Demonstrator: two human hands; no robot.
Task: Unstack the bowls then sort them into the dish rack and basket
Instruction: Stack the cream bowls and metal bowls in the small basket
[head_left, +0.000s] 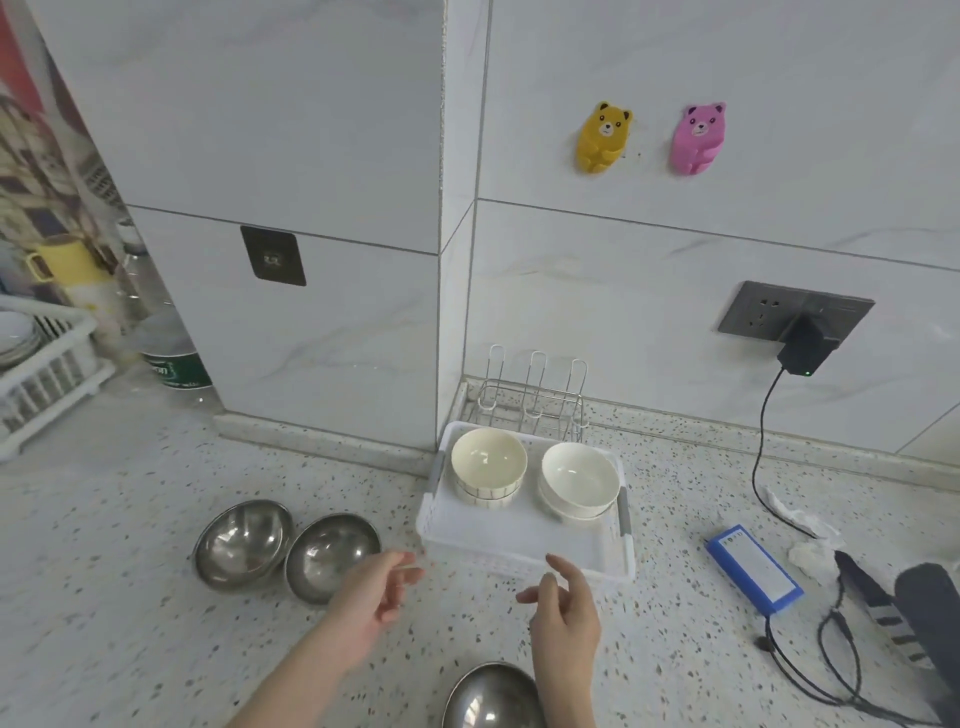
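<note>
A white basket (519, 540) stands on the counter and holds two short stacks of white ceramic bowls, one on the left (487, 465) and one on the right (579, 480). Behind it stands a small wire dish rack (535, 400). Two steel bowls (241, 543) (330, 553) sit side by side left of the basket. A third steel bowl (491, 699) lies at the bottom edge. My left hand (376, 597) and my right hand (566, 608) hover in front of the basket, fingers relaxed, holding nothing.
A blue box (753, 569) with black cables lies on the right, fed from a plugged charger (805, 351). A white plastic rack with plates (41, 364) stands at far left. A wall pillar juts out behind the steel bowls.
</note>
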